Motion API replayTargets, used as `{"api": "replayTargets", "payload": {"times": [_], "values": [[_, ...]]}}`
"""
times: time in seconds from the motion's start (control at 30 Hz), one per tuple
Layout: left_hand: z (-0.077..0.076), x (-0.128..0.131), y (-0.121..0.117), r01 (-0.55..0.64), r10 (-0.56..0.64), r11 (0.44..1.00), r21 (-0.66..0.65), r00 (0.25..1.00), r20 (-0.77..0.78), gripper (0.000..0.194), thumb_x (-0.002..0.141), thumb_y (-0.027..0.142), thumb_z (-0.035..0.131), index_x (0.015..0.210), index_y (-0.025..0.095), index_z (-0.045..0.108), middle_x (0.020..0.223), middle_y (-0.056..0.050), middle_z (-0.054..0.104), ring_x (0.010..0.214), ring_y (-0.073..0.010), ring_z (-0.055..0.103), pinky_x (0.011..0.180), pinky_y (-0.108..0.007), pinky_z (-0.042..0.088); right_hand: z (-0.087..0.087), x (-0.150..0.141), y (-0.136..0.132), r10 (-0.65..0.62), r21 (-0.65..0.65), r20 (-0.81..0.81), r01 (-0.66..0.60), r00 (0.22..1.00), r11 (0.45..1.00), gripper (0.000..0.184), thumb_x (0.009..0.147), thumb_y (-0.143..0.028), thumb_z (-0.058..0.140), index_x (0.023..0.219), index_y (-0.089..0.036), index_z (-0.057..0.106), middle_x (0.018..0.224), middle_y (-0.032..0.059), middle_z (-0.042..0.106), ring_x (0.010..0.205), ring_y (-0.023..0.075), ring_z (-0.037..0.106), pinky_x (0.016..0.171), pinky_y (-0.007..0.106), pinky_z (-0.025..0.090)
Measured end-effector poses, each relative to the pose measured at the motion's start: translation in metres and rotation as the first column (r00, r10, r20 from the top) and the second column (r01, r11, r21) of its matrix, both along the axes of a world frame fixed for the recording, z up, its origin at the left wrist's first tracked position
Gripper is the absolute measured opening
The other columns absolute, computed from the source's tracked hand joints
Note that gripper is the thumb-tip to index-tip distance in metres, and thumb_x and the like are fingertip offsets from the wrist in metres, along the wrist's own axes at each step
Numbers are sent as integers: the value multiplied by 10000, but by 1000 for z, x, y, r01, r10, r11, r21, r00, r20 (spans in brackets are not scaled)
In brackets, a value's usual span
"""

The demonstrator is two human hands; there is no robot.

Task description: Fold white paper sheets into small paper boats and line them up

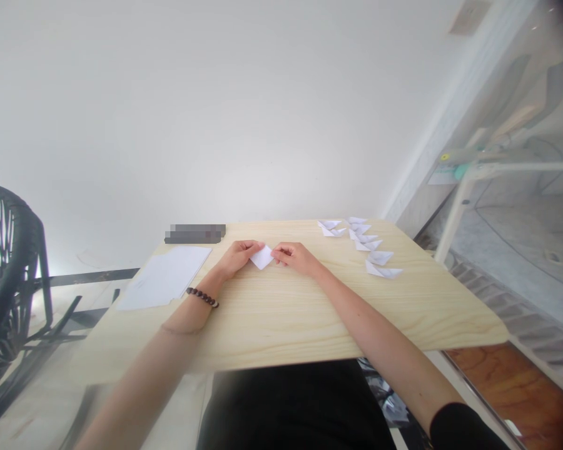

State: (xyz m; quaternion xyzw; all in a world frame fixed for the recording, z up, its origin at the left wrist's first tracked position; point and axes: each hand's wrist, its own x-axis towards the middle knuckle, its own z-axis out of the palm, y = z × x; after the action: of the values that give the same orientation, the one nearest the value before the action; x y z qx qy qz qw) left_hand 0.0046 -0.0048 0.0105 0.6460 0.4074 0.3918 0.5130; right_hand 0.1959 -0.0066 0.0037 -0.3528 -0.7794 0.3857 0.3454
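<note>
A small folded piece of white paper point(261, 257) lies on the light wooden table point(281, 312) between my two hands. My left hand point(239, 255), a dark bead bracelet on its wrist, pinches the paper's left edge. My right hand point(294, 255) pinches its right edge with curled fingers. Both hands rest on the tabletop near its far middle.
Several finished folded white paper pieces point(366, 244) lie in rows at the far right of the table. A stack of flat white sheets point(166, 275) sits at the left. A dark flat object point(194, 233) lies at the far edge. A black wicker chair point(4, 281) stands left.
</note>
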Motion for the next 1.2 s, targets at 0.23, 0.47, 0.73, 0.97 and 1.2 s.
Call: {"api": "replayTargets", "payload": {"times": [0.23, 0.47, 0.73, 0.97, 1.2], "values": [[1, -1, -1, -9, 9, 1000, -18, 1000, 7, 351, 663, 457, 562, 629, 111, 616, 544, -2, 542, 495, -95, 435, 480, -225, 310, 1, -1, -1, 24, 1, 43, -24, 999, 1000, 307, 759, -428, 438, 721, -145, 550, 627, 1, 545, 513, 68, 450, 497, 182, 365], [-1, 0, 1, 62, -46, 991, -115, 990, 136, 377, 657, 442, 593, 843, 117, 639, 774, -55, 630, 764, -169, 549, 696, -288, 427, -2, 1, 3, -70, -4, -60, 70, 996, 998, 303, 781, -423, 399, 665, -154, 476, 533, -28, 470, 481, 70, 448, 494, 187, 371], [0, -3, 2, 144, -105, 974, -174, 971, 214, 406, 680, 430, 583, 902, 94, 634, 853, -109, 646, 831, -207, 569, 797, -357, 421, -2, 2, 4, -95, 58, -49, 98, 994, 994, 299, 799, -409, 377, 678, -157, 484, 497, -41, 453, 474, 69, 416, 526, 193, 360], [-1, -3, 3, 127, -93, 977, -171, 977, 190, 436, 698, 465, 547, 913, 94, 626, 878, -120, 642, 857, -213, 567, 786, -354, 433, -2, 2, 4, -118, 45, -53, 121, 992, 992, 299, 796, -416, 374, 698, -158, 486, 493, -40, 449, 464, 70, 415, 507, 193, 359], [-2, -3, 4, 105, -65, 978, -181, 975, 210, 436, 685, 461, 565, 903, 88, 626, 841, -115, 646, 819, -208, 575, 770, -356, 444, -2, 2, 5, -125, 37, -95, 129, 988, 991, 297, 794, -420, 377, 701, -158, 480, 487, -45, 436, 449, 64, 403, 487, 186, 351]]}}
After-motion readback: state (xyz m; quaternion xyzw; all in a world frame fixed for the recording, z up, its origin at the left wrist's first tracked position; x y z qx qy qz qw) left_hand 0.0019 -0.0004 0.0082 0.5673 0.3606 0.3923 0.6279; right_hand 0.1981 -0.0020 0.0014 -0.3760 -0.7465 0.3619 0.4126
